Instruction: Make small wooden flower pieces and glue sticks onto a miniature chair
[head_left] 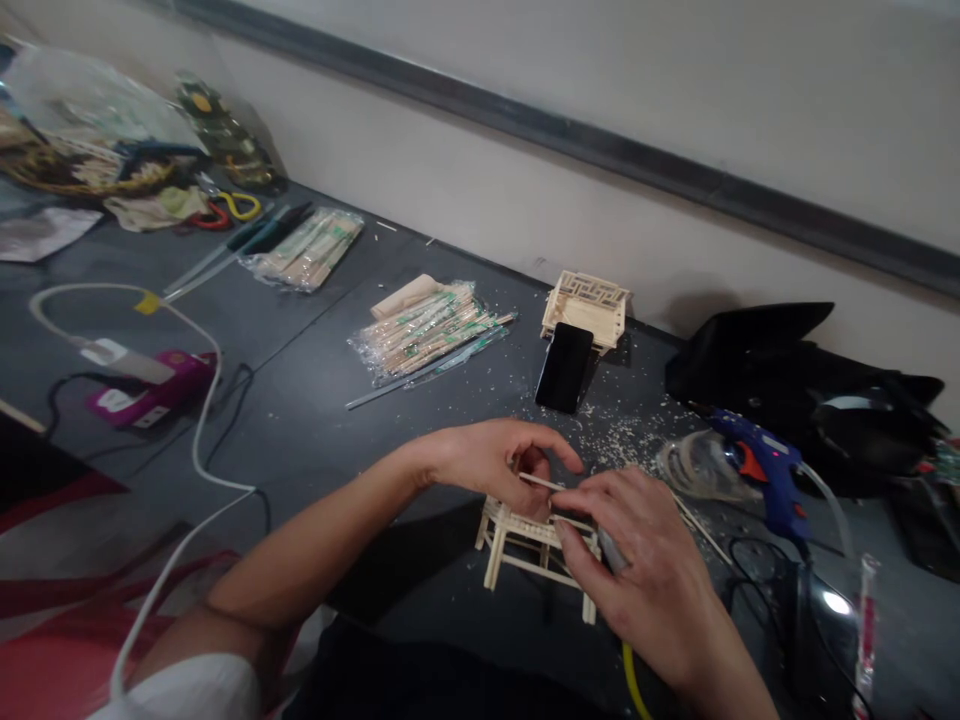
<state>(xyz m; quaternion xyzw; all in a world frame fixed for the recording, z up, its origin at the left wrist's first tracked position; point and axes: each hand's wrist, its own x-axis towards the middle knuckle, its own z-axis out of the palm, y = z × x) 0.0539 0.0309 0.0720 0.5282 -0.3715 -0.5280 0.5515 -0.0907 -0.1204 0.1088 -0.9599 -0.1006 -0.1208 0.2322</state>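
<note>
A small frame of pale wooden sticks, shaped like miniature furniture with legs, stands on the dark table between my hands. My left hand reaches over its back left side, thumb and fingers closed around a thin wooden stick at its top. From the right, my right hand bends its fingertips to the frame's top, close to the stick's other end. A grey metal piece shows under the right palm, and a yellow handle comes out below; most of this tool is hidden.
A black phone leans on another stick model. Bagged sticks lie further back. To the right are a blue glue gun, a plastic cup, a black bag and cables. A white cable crosses the left side.
</note>
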